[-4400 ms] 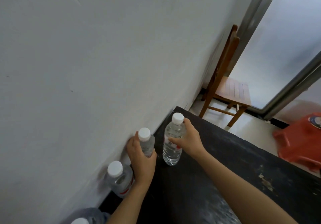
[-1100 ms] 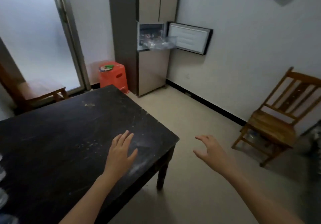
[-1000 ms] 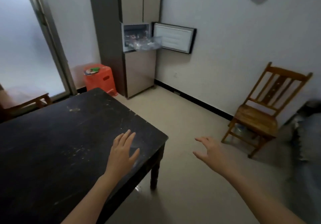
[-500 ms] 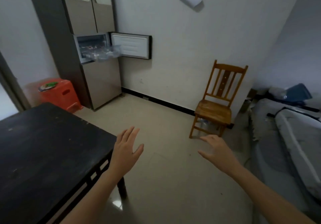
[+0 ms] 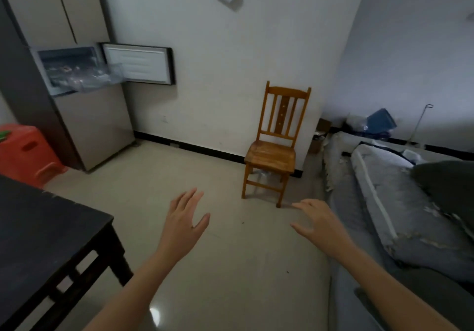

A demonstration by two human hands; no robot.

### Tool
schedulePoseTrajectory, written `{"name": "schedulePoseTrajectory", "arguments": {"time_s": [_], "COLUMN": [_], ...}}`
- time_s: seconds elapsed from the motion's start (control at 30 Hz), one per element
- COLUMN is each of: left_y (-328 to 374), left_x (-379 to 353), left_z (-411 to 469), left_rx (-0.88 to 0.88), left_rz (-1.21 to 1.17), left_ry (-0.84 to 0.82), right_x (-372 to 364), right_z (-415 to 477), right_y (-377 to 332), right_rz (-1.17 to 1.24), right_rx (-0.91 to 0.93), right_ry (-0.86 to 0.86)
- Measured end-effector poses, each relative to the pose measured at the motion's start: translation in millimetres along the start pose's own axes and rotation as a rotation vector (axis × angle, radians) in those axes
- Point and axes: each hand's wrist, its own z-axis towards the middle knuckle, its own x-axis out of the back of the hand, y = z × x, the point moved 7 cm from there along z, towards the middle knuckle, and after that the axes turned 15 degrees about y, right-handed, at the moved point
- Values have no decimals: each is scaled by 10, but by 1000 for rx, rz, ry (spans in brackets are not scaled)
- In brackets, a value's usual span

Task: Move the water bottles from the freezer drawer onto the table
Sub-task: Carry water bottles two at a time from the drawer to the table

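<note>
The grey fridge (image 5: 84, 122) stands at the far left with its small freezer door (image 5: 139, 65) swung open. A clear freezer drawer (image 5: 89, 78) sticks out of it, and pale shapes show inside, too blurred to name. The black table (image 5: 43, 230) fills the lower left; no bottles on it are in view. My left hand (image 5: 186, 221) hovers over the floor just right of the table corner, fingers spread and empty. My right hand (image 5: 320, 224) is held out at the same height, also empty with fingers apart.
A wooden chair (image 5: 275, 146) stands against the far wall, ahead of my right hand. A bed with grey bedding (image 5: 400, 202) runs along the right side. An orange plastic stool (image 5: 25, 151) sits beside the fridge. Beige tiled floor (image 5: 179, 171) lies between the table and the fridge.
I have let go of the bottles at the table's wall side and turned right. The table has slid to the left of view, and both empty hands are now over the floor.
</note>
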Motion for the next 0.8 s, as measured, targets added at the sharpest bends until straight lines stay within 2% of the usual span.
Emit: {"name": "schedulePoseTrajectory", "arguments": {"time_s": [0.2,0.47,0.8], "left_y": [151,363,770], "left_x": [-511,-1429,-2289], "left_z": [369,1162,1863], "left_rx": [27,69,9], "left_rz": [-31,-116,-105], "left_ry": [6,18,-31], "right_x": [6,49,-53], "right_z": [233,1062,1679], "right_y": [461,1231,1985], "right_rz": [-45,-135,-99], "right_rx": [-11,-20,-48], "right_ry": [-18,-49,-2]}}
